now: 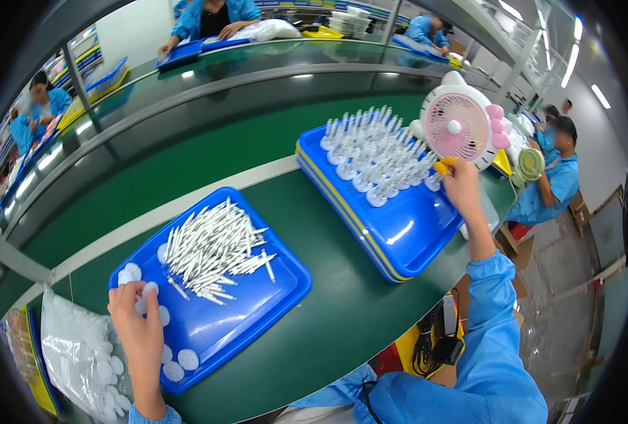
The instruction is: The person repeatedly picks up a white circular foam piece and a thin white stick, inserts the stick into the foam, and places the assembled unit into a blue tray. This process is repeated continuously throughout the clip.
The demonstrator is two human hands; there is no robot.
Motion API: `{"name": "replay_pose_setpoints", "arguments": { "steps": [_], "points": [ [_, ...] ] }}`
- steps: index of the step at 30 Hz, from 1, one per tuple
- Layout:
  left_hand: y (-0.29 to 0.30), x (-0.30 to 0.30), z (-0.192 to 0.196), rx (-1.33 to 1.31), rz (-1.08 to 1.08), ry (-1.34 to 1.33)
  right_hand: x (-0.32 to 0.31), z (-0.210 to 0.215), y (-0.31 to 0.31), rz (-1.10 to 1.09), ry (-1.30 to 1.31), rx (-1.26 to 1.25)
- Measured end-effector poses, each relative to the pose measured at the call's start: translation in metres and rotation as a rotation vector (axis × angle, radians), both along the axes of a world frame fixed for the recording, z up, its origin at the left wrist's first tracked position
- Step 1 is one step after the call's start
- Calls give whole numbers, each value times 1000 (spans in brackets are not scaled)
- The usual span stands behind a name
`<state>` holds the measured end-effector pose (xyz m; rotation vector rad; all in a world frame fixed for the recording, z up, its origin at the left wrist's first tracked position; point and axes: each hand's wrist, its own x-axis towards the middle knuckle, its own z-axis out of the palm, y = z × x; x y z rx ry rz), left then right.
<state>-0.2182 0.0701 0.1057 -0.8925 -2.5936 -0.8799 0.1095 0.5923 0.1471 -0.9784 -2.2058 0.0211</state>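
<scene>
— Blue sleeves come up from the lower edge. Where do the fingers sit?

— On the green surface (342, 297) lie two blue trays. The far tray (398, 226), stacked on others, holds assembled white pieces (377, 159) standing upright on their discs, likely so they stay sorted. The right hand (459, 182) reaches its far corner, fingers closed on something small and yellow (442, 167).

— And the left hand (138, 321)?

— It rests on the near tray (257, 311), fingers curled loosely over a white disc (146, 290), thumb spread. Just right of those fingers lies a heap of white sticks (215, 251); more discs (179, 366) scatter below them, within easy reach.
</scene>
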Motion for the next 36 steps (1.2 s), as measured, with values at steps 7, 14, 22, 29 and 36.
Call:
{"name": "replay_pose_setpoints", "arguments": {
  "steps": [7,14,22,29,36],
  "points": [
    [-7,24,3,361,-51,-303,-43,12,-145,242,45,136],
    [-8,41,5,363,-155,-510,-145,-20,-269,921,-285,-112],
    [-7,46,6,444,-174,-711,-156,-35,-272,932,-411,-42],
    [-4,54,6,455,-234,-830,-146,-25,-271,977,-452,-86],
    [-1,56,6,469,-240,-923,-151,-18,-272,1011,-458,-158]
  ]
}}
